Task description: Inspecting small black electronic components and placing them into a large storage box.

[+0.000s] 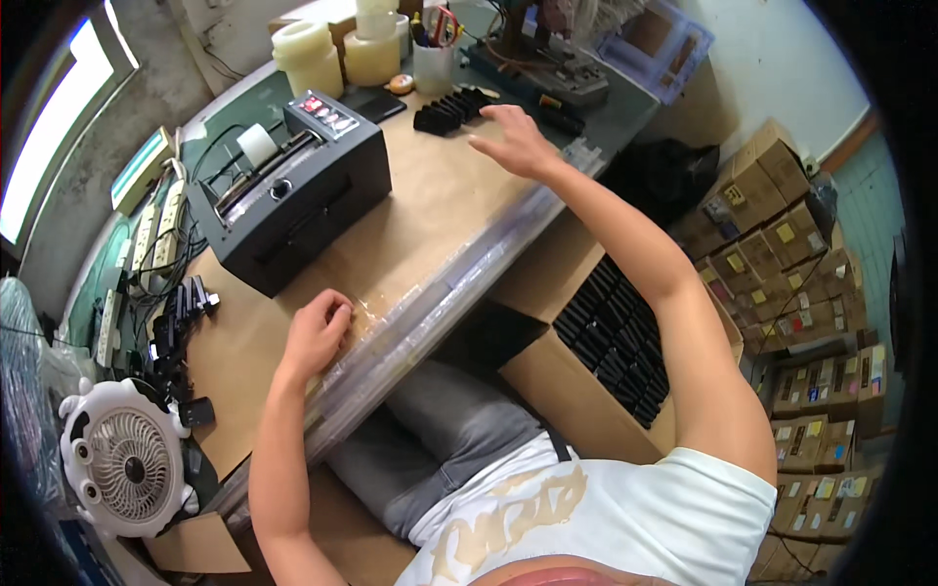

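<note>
I'm in a small packing workshop: my paper-covered bench (430, 210) carries a black machine (293, 190) and tape rolls (311, 54), with stacked cardboard boxes (782, 254) beside me.

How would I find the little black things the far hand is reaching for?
Start at the big black machine on the brown table. Look past it toward the far edge, beside the white pen cup: the row of small black parts lies just left of the right hand. Unlike the cup, they are flat, dark and lined up.

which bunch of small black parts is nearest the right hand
The row of black parts at the far edge of the table, just left of the right hand. The black parts in the cardboard box and those by the white fan lie much farther away.
</note>
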Action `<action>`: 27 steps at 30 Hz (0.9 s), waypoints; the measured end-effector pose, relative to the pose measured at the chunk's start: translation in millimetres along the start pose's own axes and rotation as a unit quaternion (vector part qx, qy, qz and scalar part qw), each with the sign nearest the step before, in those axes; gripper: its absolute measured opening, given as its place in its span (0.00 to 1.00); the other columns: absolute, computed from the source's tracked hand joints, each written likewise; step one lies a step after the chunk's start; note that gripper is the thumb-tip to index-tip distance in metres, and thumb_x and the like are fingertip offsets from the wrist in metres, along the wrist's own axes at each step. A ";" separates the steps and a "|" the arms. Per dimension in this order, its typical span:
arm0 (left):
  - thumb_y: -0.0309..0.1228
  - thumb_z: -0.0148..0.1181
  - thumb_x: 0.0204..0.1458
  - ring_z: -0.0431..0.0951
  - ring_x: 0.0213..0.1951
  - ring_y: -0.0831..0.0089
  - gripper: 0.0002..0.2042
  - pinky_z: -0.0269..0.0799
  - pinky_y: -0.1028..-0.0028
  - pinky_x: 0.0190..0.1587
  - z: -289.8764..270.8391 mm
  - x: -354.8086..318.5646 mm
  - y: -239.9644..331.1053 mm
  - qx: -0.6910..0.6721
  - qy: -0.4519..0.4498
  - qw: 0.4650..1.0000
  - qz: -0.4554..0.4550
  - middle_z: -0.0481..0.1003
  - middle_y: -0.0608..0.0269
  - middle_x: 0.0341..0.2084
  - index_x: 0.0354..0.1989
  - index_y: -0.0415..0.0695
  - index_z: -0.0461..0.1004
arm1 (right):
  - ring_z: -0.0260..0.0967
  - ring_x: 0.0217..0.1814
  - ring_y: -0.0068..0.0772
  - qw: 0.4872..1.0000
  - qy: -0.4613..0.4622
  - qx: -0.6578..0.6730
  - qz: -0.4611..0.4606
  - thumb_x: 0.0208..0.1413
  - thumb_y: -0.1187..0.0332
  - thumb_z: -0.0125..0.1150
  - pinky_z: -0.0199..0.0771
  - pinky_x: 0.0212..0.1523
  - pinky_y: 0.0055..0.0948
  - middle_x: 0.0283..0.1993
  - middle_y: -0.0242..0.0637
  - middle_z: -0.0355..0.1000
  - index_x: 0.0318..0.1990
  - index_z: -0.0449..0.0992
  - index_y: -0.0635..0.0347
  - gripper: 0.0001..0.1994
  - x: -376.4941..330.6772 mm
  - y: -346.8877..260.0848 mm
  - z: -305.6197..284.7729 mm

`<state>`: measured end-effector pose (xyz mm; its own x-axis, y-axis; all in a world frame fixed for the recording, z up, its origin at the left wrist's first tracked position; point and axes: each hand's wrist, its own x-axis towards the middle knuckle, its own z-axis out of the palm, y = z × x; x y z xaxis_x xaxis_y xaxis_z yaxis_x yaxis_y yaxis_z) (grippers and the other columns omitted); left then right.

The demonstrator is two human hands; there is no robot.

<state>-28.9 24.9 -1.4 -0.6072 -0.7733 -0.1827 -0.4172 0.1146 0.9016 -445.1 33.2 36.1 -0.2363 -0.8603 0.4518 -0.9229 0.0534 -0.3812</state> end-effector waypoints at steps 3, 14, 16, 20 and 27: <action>0.30 0.51 0.58 0.68 0.18 0.75 0.07 0.65 0.75 0.24 -0.2 0.7 -3.8 0.016 0.000 1.000 -0.004 0.73 0.64 0.20 0.35 0.41 0.73 | 0.58 0.64 0.56 0.990 -0.050 -0.060 0.114 0.52 0.38 0.54 0.60 0.64 0.47 0.66 0.46 0.57 0.64 0.64 0.51 0.37 73.4 25.3 32.9; 0.32 0.51 0.57 0.69 0.20 0.70 0.09 0.66 0.72 0.28 -5.9 1.3 9.5 0.059 -0.020 0.998 -0.019 0.74 0.64 0.19 0.34 0.39 0.73 | 0.57 0.65 0.62 0.948 -0.246 -0.127 0.157 0.43 0.27 0.55 0.60 0.64 0.51 0.68 0.52 0.53 0.65 0.64 0.40 0.43 151.5 39.7 81.3; 0.32 0.51 0.57 0.69 0.20 0.70 0.09 0.66 0.72 0.28 -4.9 2.8 11.8 0.058 -0.024 0.998 -0.018 0.74 0.64 0.19 0.34 0.39 0.73 | 0.57 0.65 0.63 0.940 -0.266 -0.151 0.151 0.43 0.27 0.55 0.61 0.63 0.51 0.68 0.54 0.53 0.65 0.63 0.41 0.44 153.4 43.5 85.9; 0.32 0.51 0.58 0.69 0.21 0.70 0.09 0.66 0.72 0.28 -6.5 3.0 11.3 0.051 -0.017 0.998 -0.036 0.74 0.64 0.19 0.33 0.39 0.73 | 0.58 0.63 0.65 0.935 -0.273 -0.201 0.104 0.42 0.27 0.57 0.64 0.60 0.52 0.66 0.59 0.52 0.65 0.63 0.43 0.45 153.8 46.3 92.9; 0.34 0.51 0.58 0.70 0.22 0.69 0.09 0.66 0.71 0.29 -6.9 2.1 9.9 0.065 -0.021 0.998 -0.009 0.74 0.63 0.20 0.34 0.40 0.73 | 0.61 0.61 0.62 0.943 -0.258 -0.199 0.068 0.44 0.30 0.59 0.67 0.58 0.50 0.62 0.58 0.56 0.64 0.62 0.43 0.43 136.0 49.4 95.7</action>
<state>-29.6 20.1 9.9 -0.6254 -0.7493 -0.2176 -0.5108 0.1823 0.8402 -493.8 -129.7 1.5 -0.2763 -0.9584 -0.0720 -0.9599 0.2789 -0.0287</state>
